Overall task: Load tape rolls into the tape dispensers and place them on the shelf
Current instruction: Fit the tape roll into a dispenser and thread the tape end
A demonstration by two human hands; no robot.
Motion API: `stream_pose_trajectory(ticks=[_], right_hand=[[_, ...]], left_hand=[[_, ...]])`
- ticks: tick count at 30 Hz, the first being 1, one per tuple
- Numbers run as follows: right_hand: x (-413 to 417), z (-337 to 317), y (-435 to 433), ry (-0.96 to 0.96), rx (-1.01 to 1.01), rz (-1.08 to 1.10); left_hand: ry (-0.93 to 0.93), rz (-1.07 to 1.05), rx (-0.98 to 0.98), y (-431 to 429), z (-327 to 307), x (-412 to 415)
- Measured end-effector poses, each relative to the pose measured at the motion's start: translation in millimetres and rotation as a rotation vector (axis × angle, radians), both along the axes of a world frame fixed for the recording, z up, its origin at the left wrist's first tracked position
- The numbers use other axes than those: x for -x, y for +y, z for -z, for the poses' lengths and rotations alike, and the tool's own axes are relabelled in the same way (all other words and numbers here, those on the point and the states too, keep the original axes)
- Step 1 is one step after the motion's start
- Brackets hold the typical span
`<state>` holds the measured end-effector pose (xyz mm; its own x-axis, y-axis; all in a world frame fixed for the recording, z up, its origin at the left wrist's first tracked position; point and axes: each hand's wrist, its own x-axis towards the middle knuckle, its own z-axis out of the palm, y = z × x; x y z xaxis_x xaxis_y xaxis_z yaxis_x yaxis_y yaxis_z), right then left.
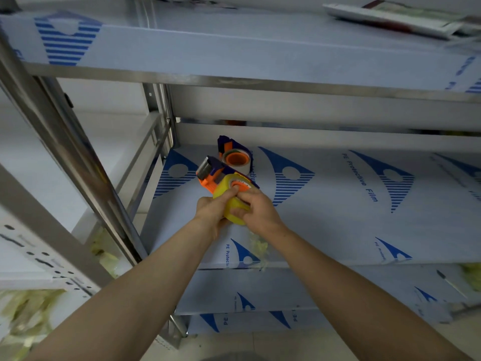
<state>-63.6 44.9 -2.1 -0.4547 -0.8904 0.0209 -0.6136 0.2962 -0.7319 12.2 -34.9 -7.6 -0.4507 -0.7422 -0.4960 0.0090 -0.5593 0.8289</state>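
Note:
An orange and dark blue tape dispenser [212, 173] carries a yellow tape roll [230, 194] and hovers just over the middle shelf [338, 204]. My left hand [210, 213] grips the roll from the left, thumb reaching to its orange hub. My right hand [256, 208] curls round the roll from the right and below. A second dispenser [234, 155], loaded with a clear roll on an orange hub, lies on the shelf just behind the first.
The steel rack has an upper shelf [234, 56] with flat packets [390, 19] at its back right, and a lower shelf [338, 290]. All shelves wear white film with blue print. A steel upright [78, 162] stands left. Yellowish crumpled scraps [28, 313] lie at bottom left.

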Motion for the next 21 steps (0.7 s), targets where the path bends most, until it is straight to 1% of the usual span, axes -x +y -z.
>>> stream_pose_trajectory(ticks=[4, 6, 8, 11, 15, 21], right_hand=[[2.7, -1.1, 0.3, 0.078, -0.049, -0.001], [4.3, -2.5, 1.0, 0.132, -0.072, 0.004], [5.5, -2.8, 2.0, 0.185, -0.099, 0.009], [5.9, -2.5, 4.8, 0.28, -0.136, -0.004], [10.3, -3.6, 10.6, 0.286, -0.128, -0.002], [29.6, -10.0, 30.2, 0.406, -0.168, -0.009]], left_hand=[[-0.046, 0.042, 0.029, 1.1, 3.4, 2.3], [-0.035, 0.053, 0.022, 1.9, 2.4, 4.1], [-0.025, 0.042, -0.004, 1.3, 1.2, 7.5], [-0.08, 0.009, 0.009, 1.2, -0.2, 12.6], [-0.151, 0.021, 0.094, 2.4, 3.8, 17.9], [-0.164, 0.098, 0.097, 10.3, -1.2, 29.9]])
